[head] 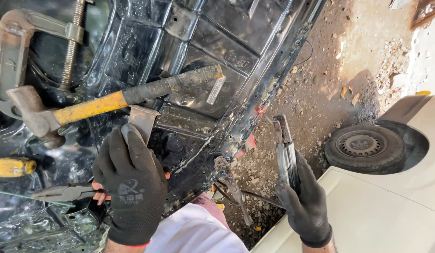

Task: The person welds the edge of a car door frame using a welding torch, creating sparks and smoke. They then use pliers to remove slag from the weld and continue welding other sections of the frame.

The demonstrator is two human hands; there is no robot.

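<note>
— While the black sheet-metal panel [189,42] fills most of the head view, what lies on it around the hands?

— A hammer [100,105] with a yellow-and-black handle rests across it, head to the left, handle running up to the right. Above it stands a C-clamp [21,51] with its threaded screw. A yellow-handled tool [11,166] lies at the left edge, and pliers [63,192] lie just beside the left hand [131,187], partly hidden under it.

— And that hand?

— Gloved in dark grey, its fingers [126,140] curl around a small grey metal piece [143,119], which stands up from the panel, its wide end upward, touching the panel below the hammer's handle.

— The other hand?

— The right hand [304,201], also gloved, holds a slim metal tool [285,150], fingers wrapped tightly about its lower part. Its long axis runs nearly upright in the picture, tip pointing towards the panel's rusty, burnt edge [255,112], near but apart from it.

— Surroundings?

— Outdoors: gravelly dirt ground [320,70] with debris, a tyre [365,147] lying flat, and a white car body [390,206] to the right.
</note>
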